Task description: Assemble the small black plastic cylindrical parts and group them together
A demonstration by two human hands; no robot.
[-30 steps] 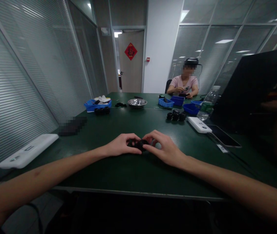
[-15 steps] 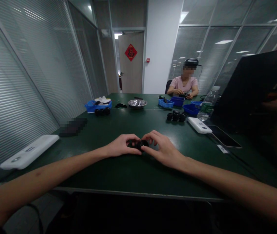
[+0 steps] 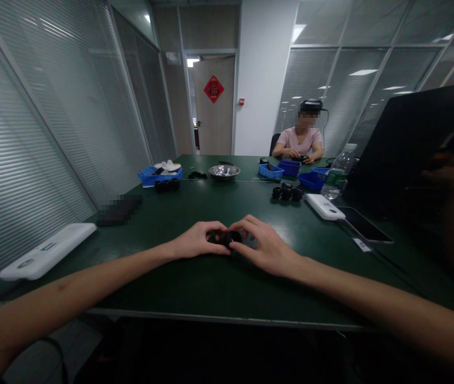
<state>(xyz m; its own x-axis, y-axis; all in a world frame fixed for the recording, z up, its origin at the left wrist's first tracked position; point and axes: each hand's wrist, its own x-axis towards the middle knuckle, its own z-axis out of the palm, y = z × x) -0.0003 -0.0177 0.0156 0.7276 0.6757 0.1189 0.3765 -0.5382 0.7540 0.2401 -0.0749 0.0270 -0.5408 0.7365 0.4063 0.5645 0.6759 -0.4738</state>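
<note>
A small black rounded part [image 3: 233, 238] is pinched between my two hands, low over the green table. It looks glossy, and fingers cover much of it, so its exact kind is unclear. My left hand [image 3: 199, 239] closes on its left side, thumb in front and fingers behind. From the right, my right hand [image 3: 265, 246] grips it between thumb and curled fingers. Similar black round parts [image 3: 287, 192] stand in a cluster farther back on the right, and more black round parts [image 3: 167, 184] sit in a row at the left.
Behind are a metal bowl [image 3: 224, 172], a filled blue tray [image 3: 146, 176] and several blue bins [image 3: 289, 167]. A white power bank [image 3: 324, 206], a phone [image 3: 365, 224] and a bottle [image 3: 335, 173] lie right; another white power bank [image 3: 48, 252] lies left. A person [image 3: 299, 141] sits across.
The black part appears slightly turned between my fingers, with its dark round end showing more. Both hands keep nearly the same place, and the view has shifted slightly.
</note>
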